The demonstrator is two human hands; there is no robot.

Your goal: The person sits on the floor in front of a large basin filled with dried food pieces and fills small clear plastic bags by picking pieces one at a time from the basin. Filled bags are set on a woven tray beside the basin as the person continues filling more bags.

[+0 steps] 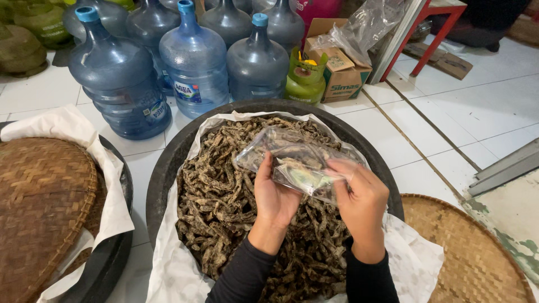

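Packing step: left hand [275, 196] and right hand [362, 199] fingers pinch a clear plastic bag [297, 160] part-filled; dried strips [224, 207] lie beneath fingertips. Next likely needs a firm mouth grip.

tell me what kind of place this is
Probably a home food-packing or storeroom floor: a large black basin of dried strips, big blue water jugs on white tiles, and woven bamboo trays.

Soft even daylight, faint shadows, sharp focus, slight wide-angle bending at edges
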